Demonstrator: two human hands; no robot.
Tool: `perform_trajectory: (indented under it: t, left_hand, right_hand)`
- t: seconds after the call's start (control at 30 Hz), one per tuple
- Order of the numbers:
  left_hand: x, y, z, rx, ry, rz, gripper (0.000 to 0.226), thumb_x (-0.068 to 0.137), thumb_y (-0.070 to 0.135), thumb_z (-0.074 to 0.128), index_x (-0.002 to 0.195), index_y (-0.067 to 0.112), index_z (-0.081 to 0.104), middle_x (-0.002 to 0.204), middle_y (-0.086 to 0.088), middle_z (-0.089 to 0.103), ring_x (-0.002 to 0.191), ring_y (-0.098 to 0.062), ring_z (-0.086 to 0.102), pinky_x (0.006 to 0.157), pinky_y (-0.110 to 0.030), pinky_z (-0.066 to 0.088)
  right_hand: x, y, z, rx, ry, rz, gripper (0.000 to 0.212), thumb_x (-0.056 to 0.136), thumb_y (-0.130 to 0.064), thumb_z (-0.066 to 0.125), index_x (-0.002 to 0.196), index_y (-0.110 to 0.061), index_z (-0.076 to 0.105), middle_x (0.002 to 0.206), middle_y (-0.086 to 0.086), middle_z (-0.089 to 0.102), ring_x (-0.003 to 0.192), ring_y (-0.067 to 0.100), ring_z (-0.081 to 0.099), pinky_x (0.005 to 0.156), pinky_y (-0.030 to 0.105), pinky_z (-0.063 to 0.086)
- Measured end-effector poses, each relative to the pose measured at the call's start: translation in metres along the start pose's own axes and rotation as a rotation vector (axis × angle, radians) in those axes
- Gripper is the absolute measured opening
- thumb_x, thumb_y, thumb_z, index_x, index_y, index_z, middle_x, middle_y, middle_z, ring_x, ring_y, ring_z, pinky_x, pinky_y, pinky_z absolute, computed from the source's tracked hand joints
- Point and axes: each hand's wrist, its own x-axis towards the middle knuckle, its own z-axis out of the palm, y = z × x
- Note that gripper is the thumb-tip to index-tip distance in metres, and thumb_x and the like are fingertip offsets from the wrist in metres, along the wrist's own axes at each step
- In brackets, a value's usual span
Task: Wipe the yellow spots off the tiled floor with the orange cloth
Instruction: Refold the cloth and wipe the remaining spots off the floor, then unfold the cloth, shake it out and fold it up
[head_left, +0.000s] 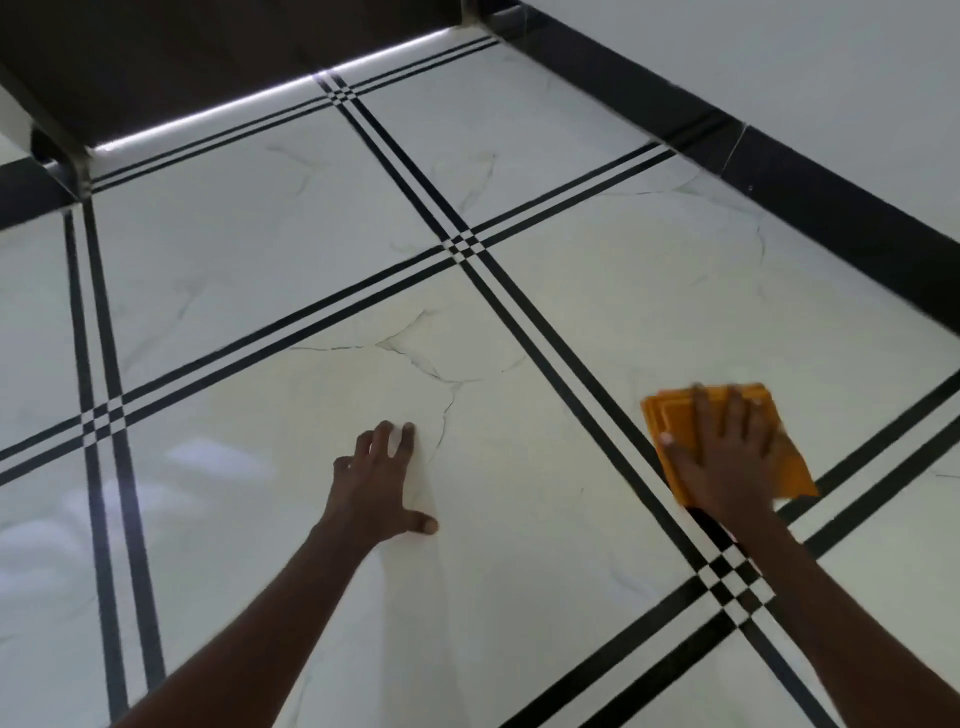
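Observation:
A folded orange cloth (675, 421) lies flat on the white marble-look tiled floor (623, 291) at the right, next to a pair of black tile stripes. My right hand (727, 457) presses down on it, palm flat and fingers spread; the cloth looks blurred. My left hand (382, 486) rests on the middle tile with fingers spread, holding nothing. No yellow spots show on the floor in this view; the patch under the cloth is hidden.
Double black stripes (467, 244) cross the floor in a grid. A black skirting board (779, 156) runs below the white wall at the right. Dark furniture (182, 57) with a lit strip along its lower edge stands at the back left.

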Motion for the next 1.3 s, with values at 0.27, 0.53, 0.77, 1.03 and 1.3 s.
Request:
perform_trajectory:
  t: [0.27, 0.53, 0.77, 1.03, 1.3]
  left_hand:
    - [0.009, 0.003, -0.008, -0.008, -0.052, -0.019, 0.131, 0.064, 0.073, 0.074, 0.159, 0.015, 0.005, 0.156, -0.01, 0.015, 0.141, -0.029, 0.023, 0.1, -0.044, 0.046]
    - [0.016, 0.004, -0.064, 0.066, -0.194, 0.043, 0.084, 0.075, 0.063, 0.071, 0.142, 0.017, 0.047, 0.136, -0.007, 0.047, 0.126, -0.029, 0.047, 0.099, -0.042, 0.042]
    - [-0.032, 0.036, -0.199, -0.551, -0.228, 0.18, 0.058, 0.087, 0.047, 0.071, 0.137, 0.022, 0.058, 0.137, -0.001, 0.062, 0.124, -0.017, 0.057, 0.106, -0.028, 0.042]
    - [-0.129, 0.021, -0.496, -1.291, 0.1, 0.299, 0.047, 0.08, 0.046, 0.078, 0.122, 0.027, 0.069, 0.112, 0.008, 0.073, 0.106, -0.011, 0.068, 0.096, -0.037, 0.056]
    - [-0.267, -0.04, -0.812, -1.431, 0.373, 0.44, 0.033, 0.078, 0.028, 0.084, 0.108, 0.022, 0.071, 0.099, 0.006, 0.075, 0.096, -0.011, 0.07, 0.083, -0.034, 0.059]
  right_hand:
    - [0.001, -0.213, 0.028, -0.029, -0.039, -0.46, 0.077, 0.093, -0.063, 0.025, 0.162, -0.029, 0.024, 0.167, 0.019, 0.026, 0.154, 0.045, 0.023, 0.122, 0.067, 0.015]
    - [-0.029, -0.147, -0.057, 0.098, -0.401, -0.314, 0.075, 0.093, -0.006, 0.056, 0.16, -0.026, 0.03, 0.146, 0.01, 0.055, 0.133, 0.033, 0.054, 0.109, 0.04, 0.045]
    - [-0.015, -0.164, -0.246, 0.34, -0.343, -0.136, 0.019, 0.084, -0.009, 0.066, 0.103, -0.009, 0.066, 0.09, 0.005, 0.067, 0.09, 0.032, 0.069, 0.069, 0.031, 0.049]
    - [-0.06, -0.241, -0.587, 0.927, -0.263, -0.14, 0.02, 0.09, -0.007, 0.073, 0.109, -0.014, 0.074, 0.099, 0.009, 0.077, 0.096, 0.02, 0.076, 0.085, 0.032, 0.061]
    - [-0.106, -0.316, -0.931, 1.011, -0.083, -0.189, 0.018, 0.091, -0.004, 0.071, 0.108, -0.008, 0.075, 0.096, 0.01, 0.08, 0.092, 0.022, 0.078, 0.08, 0.036, 0.064]
